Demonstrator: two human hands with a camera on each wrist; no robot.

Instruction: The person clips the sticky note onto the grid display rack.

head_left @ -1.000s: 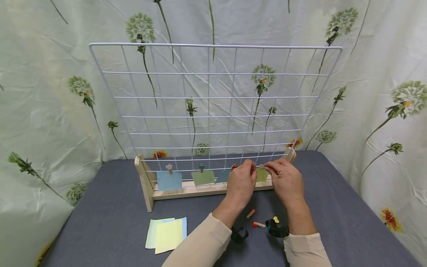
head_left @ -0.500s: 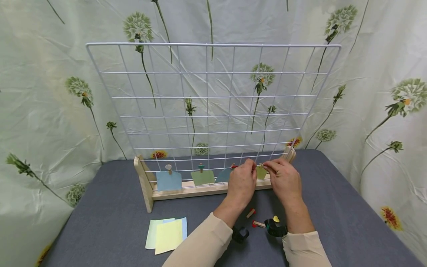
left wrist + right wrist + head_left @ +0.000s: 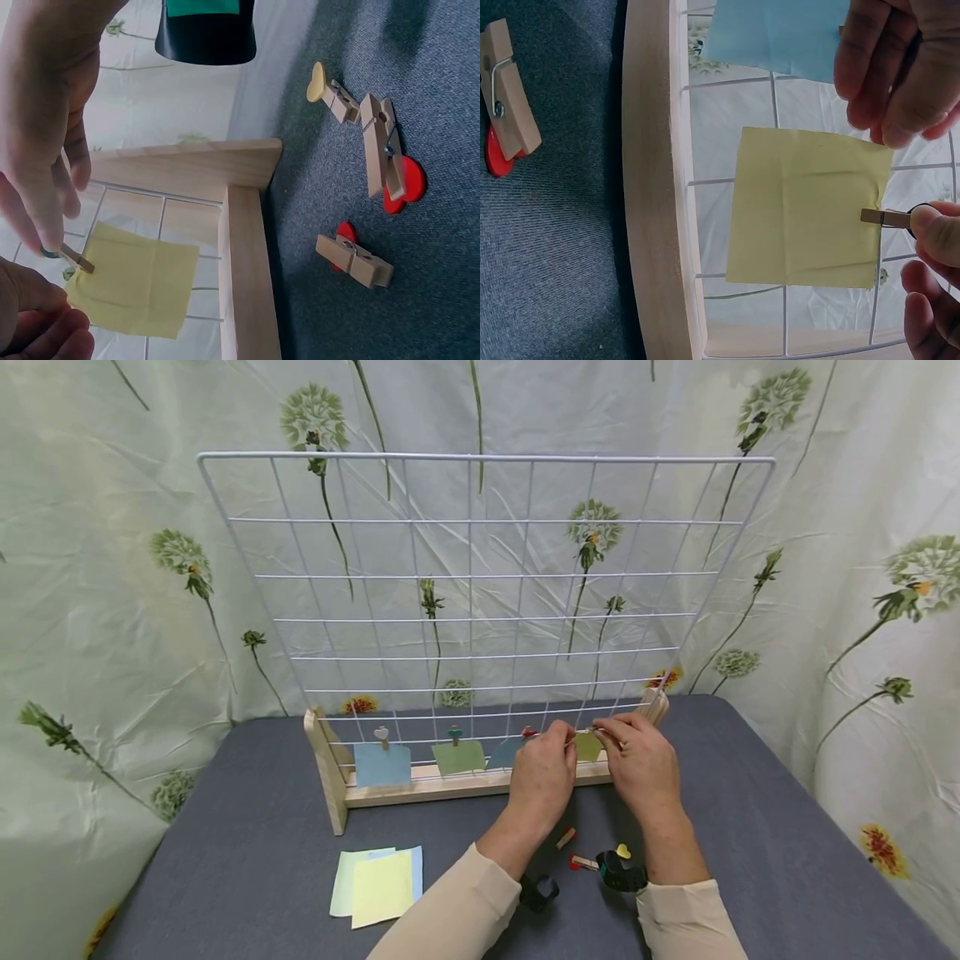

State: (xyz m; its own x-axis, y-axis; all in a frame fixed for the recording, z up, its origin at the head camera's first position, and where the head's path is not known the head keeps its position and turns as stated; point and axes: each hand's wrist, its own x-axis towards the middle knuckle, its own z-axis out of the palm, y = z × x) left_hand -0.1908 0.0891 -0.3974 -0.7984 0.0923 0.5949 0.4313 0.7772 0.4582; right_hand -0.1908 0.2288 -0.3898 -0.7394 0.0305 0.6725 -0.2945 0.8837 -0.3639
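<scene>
Right hand (image 3: 645, 764) has the clothespin (image 3: 887, 218) pinched at the yellow note's top edge, against the wire grid (image 3: 487, 457); left hand (image 3: 543, 768) pinches that note's corner (tight squeeze, blue note (image 3: 780, 37) just beside); bottom edge stops short of the wooden rail (image 3: 656, 187); tabletop (image 3: 247, 827) stretches past both rack ends.

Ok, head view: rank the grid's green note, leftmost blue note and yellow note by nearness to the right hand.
1. Yellow note: just left of the right hand.
2. Green note: farther left.
3. Leftmost blue note: row's left end.
</scene>
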